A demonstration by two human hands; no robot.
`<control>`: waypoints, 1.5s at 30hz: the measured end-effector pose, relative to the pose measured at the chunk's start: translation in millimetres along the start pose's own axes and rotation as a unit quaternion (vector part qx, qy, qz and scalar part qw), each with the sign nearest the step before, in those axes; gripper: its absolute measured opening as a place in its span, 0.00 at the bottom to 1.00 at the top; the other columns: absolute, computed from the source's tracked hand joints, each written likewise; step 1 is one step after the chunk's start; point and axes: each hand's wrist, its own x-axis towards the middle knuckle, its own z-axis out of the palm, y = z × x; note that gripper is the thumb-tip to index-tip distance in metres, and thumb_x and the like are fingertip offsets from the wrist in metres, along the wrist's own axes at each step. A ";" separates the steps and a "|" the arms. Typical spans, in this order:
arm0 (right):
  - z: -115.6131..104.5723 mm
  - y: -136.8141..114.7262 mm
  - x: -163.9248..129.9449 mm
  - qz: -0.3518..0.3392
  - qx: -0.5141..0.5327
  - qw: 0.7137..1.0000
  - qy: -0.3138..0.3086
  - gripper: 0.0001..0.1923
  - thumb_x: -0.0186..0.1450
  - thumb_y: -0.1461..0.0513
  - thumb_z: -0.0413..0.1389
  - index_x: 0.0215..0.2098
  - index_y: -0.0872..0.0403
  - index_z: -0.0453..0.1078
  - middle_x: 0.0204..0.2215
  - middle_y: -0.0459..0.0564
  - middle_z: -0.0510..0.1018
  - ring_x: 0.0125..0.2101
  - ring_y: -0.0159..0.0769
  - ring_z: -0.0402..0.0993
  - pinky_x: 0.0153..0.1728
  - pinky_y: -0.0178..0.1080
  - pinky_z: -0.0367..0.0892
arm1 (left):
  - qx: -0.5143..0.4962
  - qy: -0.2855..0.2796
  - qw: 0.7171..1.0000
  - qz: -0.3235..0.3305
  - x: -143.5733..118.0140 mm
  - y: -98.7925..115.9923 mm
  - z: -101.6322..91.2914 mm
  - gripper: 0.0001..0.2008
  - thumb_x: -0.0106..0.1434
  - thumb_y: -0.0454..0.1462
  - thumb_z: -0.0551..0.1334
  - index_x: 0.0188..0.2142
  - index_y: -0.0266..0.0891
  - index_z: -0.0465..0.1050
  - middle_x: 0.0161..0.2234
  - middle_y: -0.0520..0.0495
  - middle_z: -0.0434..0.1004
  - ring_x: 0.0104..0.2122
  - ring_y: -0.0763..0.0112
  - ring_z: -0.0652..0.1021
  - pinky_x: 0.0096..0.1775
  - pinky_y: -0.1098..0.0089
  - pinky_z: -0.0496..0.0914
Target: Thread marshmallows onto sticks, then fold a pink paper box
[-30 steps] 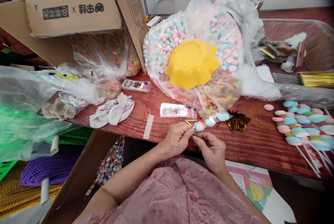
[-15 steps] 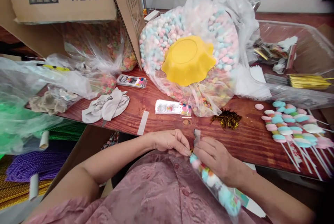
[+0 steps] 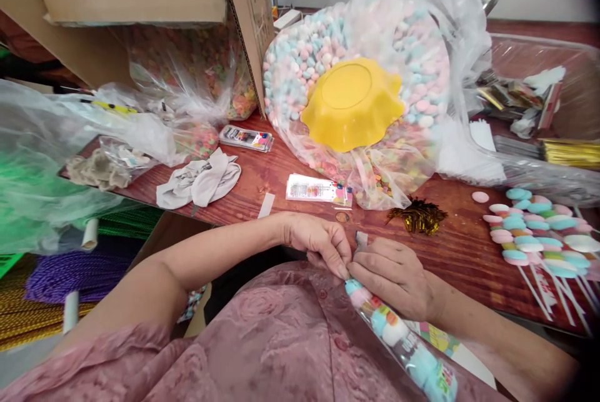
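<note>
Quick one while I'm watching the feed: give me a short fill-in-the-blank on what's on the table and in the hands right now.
1. Both hands, the left hand and the right hand, pinch the top of a clear bag holding a candy ____.
2. The bowl lying upside down on the big candy sack is ____ in colour.
3. The pile of twist ties on the wooden table is ____ in colour.

Missing words: skewer; yellow; gold
</note>
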 end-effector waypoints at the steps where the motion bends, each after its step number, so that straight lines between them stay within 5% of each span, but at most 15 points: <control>1: -0.5 1.0 2.6 0.000 -0.010 1.000 0.001 0.11 0.71 0.63 0.46 0.44 0.54 0.70 0.30 0.50 0.78 0.31 0.35 0.72 0.33 0.41 0.65 | 0.003 0.006 1.000 0.005 -1.5 1.0 -2.9 0.16 0.45 0.51 0.73 0.19 0.41 0.80 0.13 0.50 0.64 0.13 0.78 0.54 0.17 0.71 0.45; 8: -8.8 8.9 18.9 0.005 -0.133 0.990 -0.042 0.08 0.69 0.63 0.49 0.35 0.53 0.69 0.29 0.49 0.77 0.30 0.35 0.70 0.34 0.42 0.60 | 0.160 0.162 0.971 0.070 -29.9 36.3 -19.9 0.09 0.51 0.42 0.68 0.21 0.38 0.78 0.17 0.50 0.68 0.17 0.76 0.61 0.21 0.70 0.52; 10: -10.8 13.9 22.4 0.027 -0.158 0.985 -0.071 0.08 0.68 0.65 0.49 0.33 0.53 0.68 0.24 0.46 0.73 0.26 0.33 0.65 0.31 0.41 0.57 | 0.269 0.256 0.918 0.139 -37.5 52.8 -3.2 0.09 0.55 0.39 0.65 0.21 0.38 0.77 0.19 0.49 0.70 0.21 0.73 0.66 0.26 0.69 0.59; 13: -15.1 24.0 28.7 0.076 -0.165 0.982 -0.052 0.11 0.66 0.67 0.46 0.30 0.52 0.66 0.22 0.46 0.69 0.24 0.33 0.61 0.28 0.40 0.53 | 0.448 0.371 0.782 0.223 -39.6 62.6 33.8 0.11 0.59 0.34 0.61 0.22 0.40 0.76 0.23 0.46 0.71 0.26 0.69 0.68 0.33 0.66 0.63; 15: -17.7 28.6 32.8 0.124 -0.129 0.984 -0.007 0.11 0.65 0.68 0.44 0.29 0.53 0.65 0.22 0.46 0.69 0.24 0.33 0.61 0.28 0.39 0.54 | 0.512 0.337 0.752 0.241 -33.8 53.9 48.4 0.09 0.60 0.34 0.61 0.24 0.40 0.77 0.26 0.44 0.73 0.28 0.66 0.70 0.35 0.66 0.64; 17: -16.8 28.5 35.3 0.202 -0.043 0.978 0.035 0.10 0.66 0.67 0.45 0.29 0.53 0.64 0.22 0.45 0.68 0.24 0.31 0.62 0.28 0.37 0.55 | 0.529 0.269 0.768 0.240 -24.2 37.3 45.0 0.06 0.61 0.37 0.62 0.31 0.40 0.79 0.30 0.43 0.75 0.31 0.64 0.73 0.36 0.67 0.67; 20: -5.2 21.3 35.1 0.346 0.149 0.924 0.059 0.10 0.67 0.64 0.47 0.27 0.53 0.63 0.21 0.42 0.66 0.23 0.28 0.61 0.27 0.33 0.56 | 0.468 0.358 0.762 0.269 -10.4 15.5 17.2 0.11 0.66 0.35 0.56 0.40 0.39 0.77 0.38 0.43 0.77 0.39 0.64 0.76 0.42 0.67 0.70; 25: 19.1 14.9 33.0 0.459 0.332 0.820 0.086 0.11 0.62 0.60 0.52 0.23 0.53 0.59 0.19 0.41 0.62 0.23 0.28 0.57 0.26 0.32 0.55 | 0.395 0.528 0.655 0.369 -2.7 5.7 -6.2 0.16 0.68 0.39 0.57 0.55 0.45 0.71 0.59 0.41 0.66 0.59 0.60 0.67 0.59 0.56 0.62; 27: 20.6 16.4 33.8 0.461 0.320 0.816 0.137 0.11 0.62 0.59 0.53 0.23 0.54 0.61 0.19 0.41 0.60 0.22 0.27 0.55 0.25 0.33 0.54 | 0.341 0.553 0.674 0.351 -2.3 1.4 -2.6 0.20 0.68 0.43 0.58 0.59 0.48 0.67 0.61 0.42 0.63 0.60 0.59 0.66 0.58 0.56 0.63; 31: 25.2 18.9 30.0 0.453 0.340 0.796 0.216 0.10 0.63 0.58 0.55 0.26 0.54 0.67 0.21 0.42 0.65 0.23 0.28 0.57 0.25 0.33 0.54 | 0.249 0.430 0.812 0.306 -4.9 -12.4 4.7 0.23 0.68 0.46 0.58 0.60 0.44 0.67 0.54 0.42 0.73 0.53 0.61 0.74 0.52 0.62 0.70; 33: 34.9 18.9 25.1 0.470 0.389 0.753 0.245 0.09 0.63 0.57 0.57 0.28 0.54 0.69 0.21 0.42 0.66 0.22 0.27 0.57 0.25 0.33 0.53 | 0.261 0.421 0.815 0.300 -8.9 -16.8 6.2 0.20 0.67 0.44 0.60 0.56 0.40 0.71 0.49 0.41 0.77 0.47 0.63 0.77 0.48 0.64 0.72; 35: 46.2 18.2 21.9 0.492 0.441 0.700 0.270 0.09 0.62 0.57 0.59 0.29 0.55 0.71 0.20 0.41 0.65 0.21 0.26 0.55 0.23 0.33 0.51 | 0.334 0.468 0.763 0.296 -14.2 -18.2 6.3 0.15 0.67 0.40 0.60 0.50 0.37 0.75 0.42 0.42 0.80 0.40 0.66 0.78 0.43 0.65 0.72; 38: 55.9 15.4 24.3 0.514 0.531 0.608 0.289 0.10 0.56 0.59 0.63 0.26 0.55 0.69 0.18 0.40 0.62 0.20 0.25 0.52 0.22 0.33 0.47 | 0.538 0.515 0.597 0.297 -21.8 -18.2 3.4 0.11 0.65 0.32 0.57 0.44 0.34 0.76 0.35 0.42 0.79 0.35 0.67 0.76 0.37 0.65 0.70; 41: 57.1 9.7 31.7 0.525 0.655 0.474 0.264 0.13 0.53 0.62 0.64 0.23 0.55 0.62 0.15 0.37 0.58 0.17 0.22 0.46 0.20 0.31 0.44 | 0.671 0.501 0.453 0.306 -25.6 -20.0 -2.1 0.12 0.63 0.28 0.54 0.41 0.35 0.74 0.32 0.43 0.78 0.34 0.66 0.74 0.36 0.65 0.69; 45: 64.3 -5.9 41.5 0.489 0.798 0.290 0.198 0.17 0.54 0.64 0.63 0.24 0.54 0.55 0.15 0.34 0.53 0.16 0.20 0.39 0.19 0.29 0.43 | 0.681 0.477 0.441 0.338 -32.8 -28.8 -0.4 0.09 0.64 0.29 0.54 0.41 0.37 0.71 0.32 0.45 0.78 0.35 0.66 0.74 0.38 0.65 0.69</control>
